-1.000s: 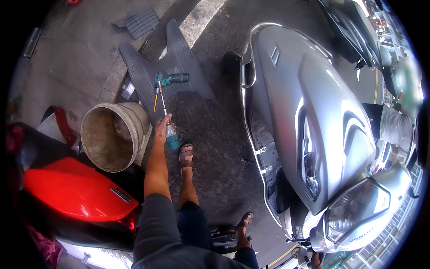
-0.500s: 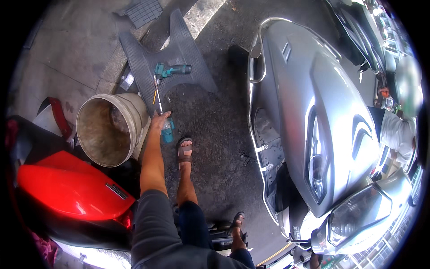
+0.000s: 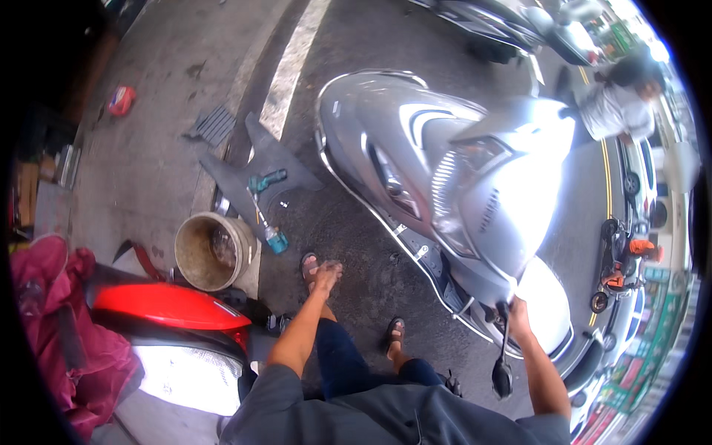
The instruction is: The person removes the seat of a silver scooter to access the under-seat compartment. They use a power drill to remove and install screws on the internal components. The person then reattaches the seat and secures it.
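My left hand (image 3: 326,276) hangs over the dark ground by my sandalled foot, fingers loosely apart, with nothing visible in it. My right hand (image 3: 520,317) is closed around the handlebar end of a silver scooter (image 3: 415,148), beside the black mirror (image 3: 503,378); its fingers are partly hidden. Forward of my left hand, two teal power drivers lie about the grey scooter floor mat (image 3: 231,180): one driver (image 3: 267,180) on it, the other driver (image 3: 276,240) at its near edge, with a long shaft.
A dirty bucket (image 3: 241,248) stands left of the tools, near a red scooter tail (image 3: 167,308). Maroon cloth (image 3: 74,341) hangs at far left. Another parked scooter (image 3: 489,26) stands ahead. A person in a white top (image 3: 615,107) is beyond the silver scooter.
My left hand has come back from the lower teal driver, which stays on the ground. My right hand has come into view on the handlebar. The view has risen and turned right.
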Demonstrator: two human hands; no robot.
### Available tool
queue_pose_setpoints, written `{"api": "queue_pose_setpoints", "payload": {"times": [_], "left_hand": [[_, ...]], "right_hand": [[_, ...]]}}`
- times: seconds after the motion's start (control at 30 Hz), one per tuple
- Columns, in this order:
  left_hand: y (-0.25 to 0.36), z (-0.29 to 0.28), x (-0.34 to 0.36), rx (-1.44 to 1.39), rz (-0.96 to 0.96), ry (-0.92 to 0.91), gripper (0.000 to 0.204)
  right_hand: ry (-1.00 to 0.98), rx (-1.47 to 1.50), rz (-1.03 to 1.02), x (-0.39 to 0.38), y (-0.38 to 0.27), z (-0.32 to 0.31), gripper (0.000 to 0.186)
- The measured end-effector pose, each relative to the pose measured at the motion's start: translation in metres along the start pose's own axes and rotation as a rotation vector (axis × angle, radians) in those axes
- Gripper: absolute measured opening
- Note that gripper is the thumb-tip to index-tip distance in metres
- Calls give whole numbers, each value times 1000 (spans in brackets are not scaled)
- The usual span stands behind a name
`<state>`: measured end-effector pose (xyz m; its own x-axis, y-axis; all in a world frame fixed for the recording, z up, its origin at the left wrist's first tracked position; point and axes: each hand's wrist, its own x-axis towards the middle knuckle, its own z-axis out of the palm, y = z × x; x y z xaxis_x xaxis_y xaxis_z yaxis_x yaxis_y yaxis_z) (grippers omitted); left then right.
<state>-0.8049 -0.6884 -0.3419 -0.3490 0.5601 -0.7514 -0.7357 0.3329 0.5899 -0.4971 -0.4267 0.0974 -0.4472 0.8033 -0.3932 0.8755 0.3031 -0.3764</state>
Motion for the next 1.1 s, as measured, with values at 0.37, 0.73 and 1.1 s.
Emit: {"api": "queue_pose_setpoints", "payload": {"times": [0.37,0.73,1.1], "left_hand": [[48,273,-261,12,149,-704,52],[46,419,-247,-526,273,-345,58],[68,333,-282,-121,484,7,69]], "right_hand": [[234,279,-421,-12,46,24,40],[-6,317,-639,68,14,-89,37],[615,-726,-1096,268,-74,-278,90]]}}
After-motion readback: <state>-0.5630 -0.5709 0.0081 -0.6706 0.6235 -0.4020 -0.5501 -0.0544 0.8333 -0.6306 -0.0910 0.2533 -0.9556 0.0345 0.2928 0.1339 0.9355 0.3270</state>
